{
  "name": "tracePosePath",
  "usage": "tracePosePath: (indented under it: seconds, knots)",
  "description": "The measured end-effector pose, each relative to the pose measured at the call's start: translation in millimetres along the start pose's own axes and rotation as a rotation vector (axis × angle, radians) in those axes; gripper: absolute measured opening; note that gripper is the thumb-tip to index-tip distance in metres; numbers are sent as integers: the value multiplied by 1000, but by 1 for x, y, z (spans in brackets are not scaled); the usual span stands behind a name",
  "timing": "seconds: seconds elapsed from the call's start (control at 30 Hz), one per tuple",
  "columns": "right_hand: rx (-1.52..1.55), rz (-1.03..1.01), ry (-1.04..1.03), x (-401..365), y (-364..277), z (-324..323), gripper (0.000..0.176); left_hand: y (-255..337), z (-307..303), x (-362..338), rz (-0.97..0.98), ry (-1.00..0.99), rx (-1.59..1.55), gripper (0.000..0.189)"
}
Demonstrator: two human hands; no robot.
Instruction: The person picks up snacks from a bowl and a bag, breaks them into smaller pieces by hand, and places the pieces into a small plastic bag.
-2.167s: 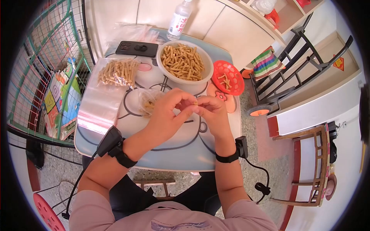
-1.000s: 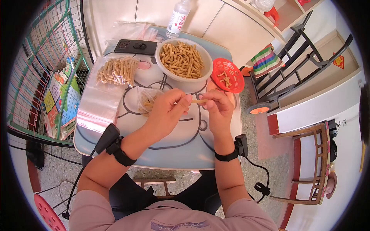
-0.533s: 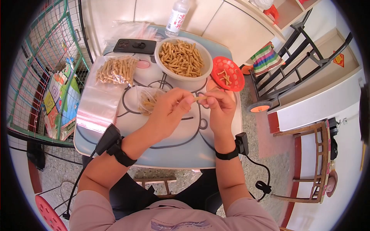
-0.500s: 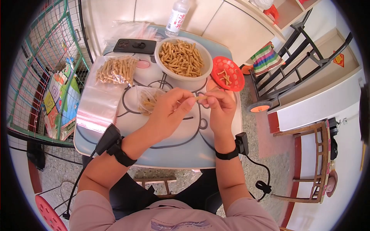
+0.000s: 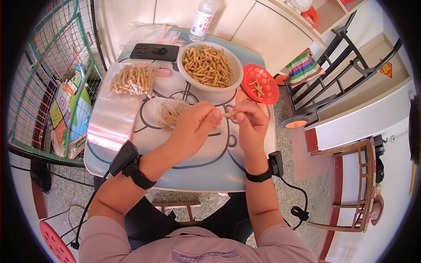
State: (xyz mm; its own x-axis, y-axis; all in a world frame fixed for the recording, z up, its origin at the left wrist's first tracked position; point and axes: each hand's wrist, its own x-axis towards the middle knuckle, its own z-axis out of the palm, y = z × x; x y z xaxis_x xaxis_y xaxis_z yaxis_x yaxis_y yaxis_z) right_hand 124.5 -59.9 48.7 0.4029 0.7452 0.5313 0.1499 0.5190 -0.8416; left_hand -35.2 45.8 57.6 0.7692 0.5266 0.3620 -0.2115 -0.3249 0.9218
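A thin tan snack stick spans the gap between my two hands above the table. My left hand is closed, its thumb and forefinger pinched at the stick's left end. The fingers of my right hand pinch the other end. Beside my left hand lies a clear plastic bag with some sticks inside, partly covered by that hand. Beyond the hands stands a white bowl heaped with similar sticks. A red perforated basket with several sticks sits to its right.
A filled clear bag of sticks lies at the left, by a stack of flat plastic bags. A black phone and a water bottle are at the back. Left of the table stands a green wire cage.
The hands have shifted only slightly, with the stick still between them. The left fingers look more closed at its end. The view has moved a little.
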Motion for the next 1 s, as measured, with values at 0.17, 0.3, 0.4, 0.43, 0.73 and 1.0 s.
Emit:
tracePosePath:
  seconds: [0.17,0.3,0.4,0.43,0.73,1.0]
  knots:
    - [-13,-23,-6,1,2,0,10,2,1,-1,-16,18,-78,28]
    - [-6,7,24,0,0,1,9,8,7,-2,38,69,-172,16]
    - [-3,3,35,0,3,0,9,4,6,-2,2,46,-188,20]
    - [-2,11,42,0,3,0,10,4,6,-2,-15,51,-184,20]
    - [-3,-19,-2,0,4,0,20,1,6,-2,-94,74,-223,20]
    - [-97,-104,-62,4,3,0,25,-4,6,-2,-143,33,-179,20]
